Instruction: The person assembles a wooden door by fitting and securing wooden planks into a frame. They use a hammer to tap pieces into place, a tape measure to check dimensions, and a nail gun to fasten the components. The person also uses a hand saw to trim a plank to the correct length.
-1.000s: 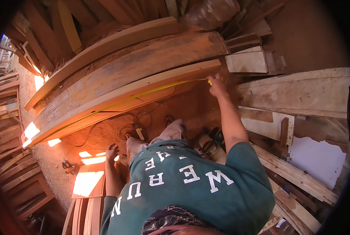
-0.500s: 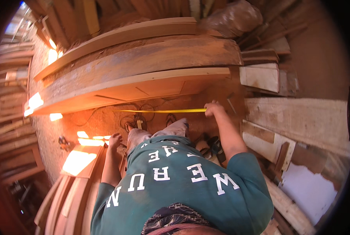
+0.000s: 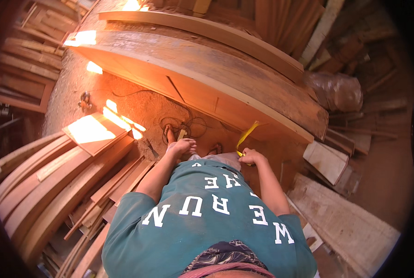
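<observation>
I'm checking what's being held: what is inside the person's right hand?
A yellow measuring tape shows at the right hand, its bent strip extending past it. Whatever part lies within the grip is covered and cannot be seen.

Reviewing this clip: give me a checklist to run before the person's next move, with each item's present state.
1. Yellow tape measure held: ok, the right hand grips it.
2. Left hand free: ok, nothing shows in it.
3. Tape fully wound in: not ok, a bent length sticks out.
4. Tape end clear of the long wooden panel: cannot tell, they overlap in this view.
5. Ground by the feet clear of cable: not ok, a dark cable lies looped near the left foot.
6. Tape lock set: cannot tell, the hand covers the case.
</observation>
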Demonstrator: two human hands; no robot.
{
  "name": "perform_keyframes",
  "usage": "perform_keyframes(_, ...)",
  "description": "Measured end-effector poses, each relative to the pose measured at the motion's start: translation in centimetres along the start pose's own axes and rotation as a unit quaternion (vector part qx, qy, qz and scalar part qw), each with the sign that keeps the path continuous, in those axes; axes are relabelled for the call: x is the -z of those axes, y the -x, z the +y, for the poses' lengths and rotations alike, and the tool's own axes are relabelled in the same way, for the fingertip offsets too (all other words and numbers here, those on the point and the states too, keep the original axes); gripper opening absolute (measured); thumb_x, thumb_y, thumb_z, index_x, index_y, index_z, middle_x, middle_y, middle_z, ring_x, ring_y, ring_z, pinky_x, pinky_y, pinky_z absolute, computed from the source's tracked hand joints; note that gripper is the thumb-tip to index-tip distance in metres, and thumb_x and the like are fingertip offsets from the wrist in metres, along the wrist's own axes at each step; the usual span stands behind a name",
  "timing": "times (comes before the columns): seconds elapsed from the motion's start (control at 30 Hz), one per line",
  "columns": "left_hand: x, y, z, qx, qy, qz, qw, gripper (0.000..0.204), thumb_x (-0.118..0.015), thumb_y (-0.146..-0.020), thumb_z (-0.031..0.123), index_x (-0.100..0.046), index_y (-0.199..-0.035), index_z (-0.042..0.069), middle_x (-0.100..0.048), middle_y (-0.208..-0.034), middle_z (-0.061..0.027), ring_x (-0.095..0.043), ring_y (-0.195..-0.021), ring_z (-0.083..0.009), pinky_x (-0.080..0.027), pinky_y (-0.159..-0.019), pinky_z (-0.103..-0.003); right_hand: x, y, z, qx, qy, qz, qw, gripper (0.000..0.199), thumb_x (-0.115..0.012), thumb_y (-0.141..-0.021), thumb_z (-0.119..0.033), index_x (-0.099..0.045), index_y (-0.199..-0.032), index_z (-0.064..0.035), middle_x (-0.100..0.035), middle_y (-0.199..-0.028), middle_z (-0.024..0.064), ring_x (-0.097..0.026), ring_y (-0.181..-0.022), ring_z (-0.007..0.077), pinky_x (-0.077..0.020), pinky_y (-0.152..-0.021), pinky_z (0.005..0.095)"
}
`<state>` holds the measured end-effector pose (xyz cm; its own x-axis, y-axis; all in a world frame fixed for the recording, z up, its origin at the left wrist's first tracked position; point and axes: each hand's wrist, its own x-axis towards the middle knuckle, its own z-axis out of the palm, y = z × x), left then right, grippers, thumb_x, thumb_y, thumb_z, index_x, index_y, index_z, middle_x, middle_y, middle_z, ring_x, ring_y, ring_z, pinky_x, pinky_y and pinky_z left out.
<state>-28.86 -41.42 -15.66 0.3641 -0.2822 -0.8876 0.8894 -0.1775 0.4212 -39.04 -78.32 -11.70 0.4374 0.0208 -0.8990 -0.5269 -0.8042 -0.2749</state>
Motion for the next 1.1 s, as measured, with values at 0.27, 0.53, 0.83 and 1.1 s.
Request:
perform_keyframes(0.27,-3.0,0.1,1.3,0.023,-0.030,-0.088,0.995,0.011,-0.063,-0.100,0.017,-0.064,-0.104,0.006,-0.058,-0.078,0.0001,-0.054,-0.061,-0.0120,-0.045,-0.053,-0.024,2.1,3.7,-9.5,0.066,0.048,-0.010,0.997,0.063,-0.075,-0.071,-0.038,-0.057,-0.126,-0.0142,-0.055,-0.126,0.0251,-0.058,-0.115,0.0380,-0.0496,-0.097,0.0429)
perform_keyframes(0.53,-1.5,-0.2,1.6,0.050,0.114,-0.260,0.957,0.024,-0.059,-0.103,0.025,-0.063,-0.110,0.002,-0.065,-0.092,-0.0040,-0.061,-0.076,-0.0121,-0.052,-0.065,-0.024,1.3,2.7,-15.3,0.178,-0.070,0.114,0.975,0.054,-0.073,-0.076,-0.031,-0.055,-0.123,-0.0099,-0.058,-0.117,0.0211,-0.060,-0.110,0.0339,-0.0493,-0.095,0.0416)
perform_keyframes(0.83,-0.5,5.7,6.3,-0.091,0.224,-0.121,0.963,0.021,-0.069,-0.095,0.016,-0.065,-0.111,0.003,-0.068,-0.096,-0.0047,-0.066,-0.084,-0.0147,-0.055,-0.078,-0.027,2.1,2.1,-22.1,0.296,-0.174,0.069,0.937,0.051,-0.074,-0.083,-0.017,-0.050,-0.127,-0.0096,-0.058,-0.097,0.0086,-0.061,-0.077,0.0156,-0.0525,-0.062,0.0309)
perform_keyframes(1.1,5.9,6.1,9.6,-0.191,0.090,-0.022,0.977,0.016,-0.078,-0.082,0.011,-0.070,-0.095,0.008,-0.070,-0.083,-0.0017,-0.065,-0.075,-0.0122,-0.051,-0.062,-0.025,1.1,1.4,-20.6,0.338,-0.116,0.016,0.934,0.084,-0.083,-0.076,-0.025,-0.039,-0.147,-0.0089,-0.053,-0.125,0.0182,-0.054,-0.116,0.0294,-0.0467,-0.100,0.0413)
